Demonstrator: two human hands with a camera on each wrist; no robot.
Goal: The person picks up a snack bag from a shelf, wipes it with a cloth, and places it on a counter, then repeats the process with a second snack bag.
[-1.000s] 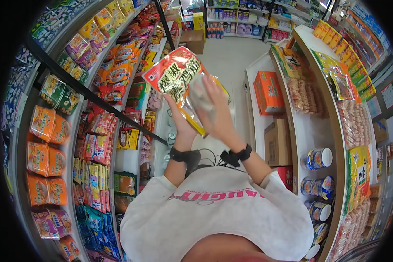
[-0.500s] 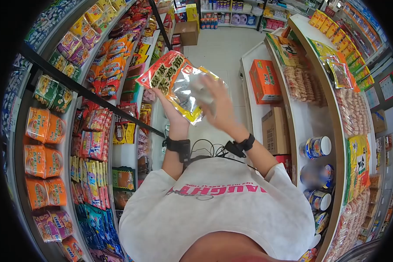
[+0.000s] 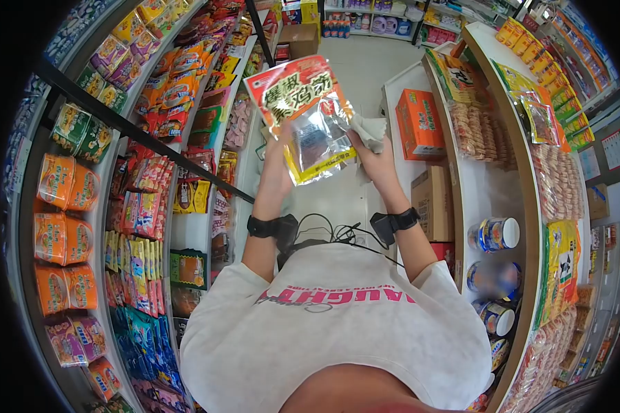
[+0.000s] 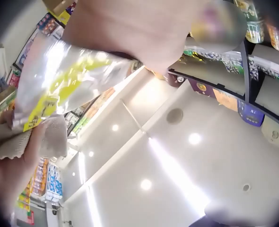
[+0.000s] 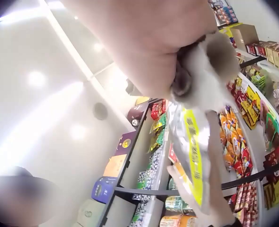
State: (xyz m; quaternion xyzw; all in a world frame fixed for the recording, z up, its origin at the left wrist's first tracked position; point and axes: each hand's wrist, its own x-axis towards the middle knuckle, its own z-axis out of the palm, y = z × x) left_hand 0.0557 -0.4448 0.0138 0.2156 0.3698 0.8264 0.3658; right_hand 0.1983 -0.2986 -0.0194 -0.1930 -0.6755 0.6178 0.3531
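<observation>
A snack bag (image 3: 303, 103) with a red printed top, clear middle and yellow bottom band is held up in front of me. My left hand (image 3: 277, 155) grips its left side from behind. My right hand (image 3: 375, 157) pinches a crumpled white cloth (image 3: 369, 129) against the bag's right edge. The left wrist view shows the shiny bag (image 4: 66, 78) from below, with the cloth (image 4: 33, 139) beside it. Seen from the right wrist, the right hand (image 5: 149, 42) bunches the cloth (image 5: 206, 71) above the bag (image 5: 192, 156).
Snack shelves (image 3: 151, 138) line the left, crossed by a black diagonal bar (image 3: 138, 141). On the right shelves (image 3: 486, 186) stand an orange box (image 3: 420, 124), a cardboard box (image 3: 432, 203) and cans (image 3: 496, 234). A carton (image 3: 297, 40) stands on the aisle floor ahead.
The bag has been lifted and turned more upright. The right hand with the cloth has slid off the bag's clear face to its right edge.
</observation>
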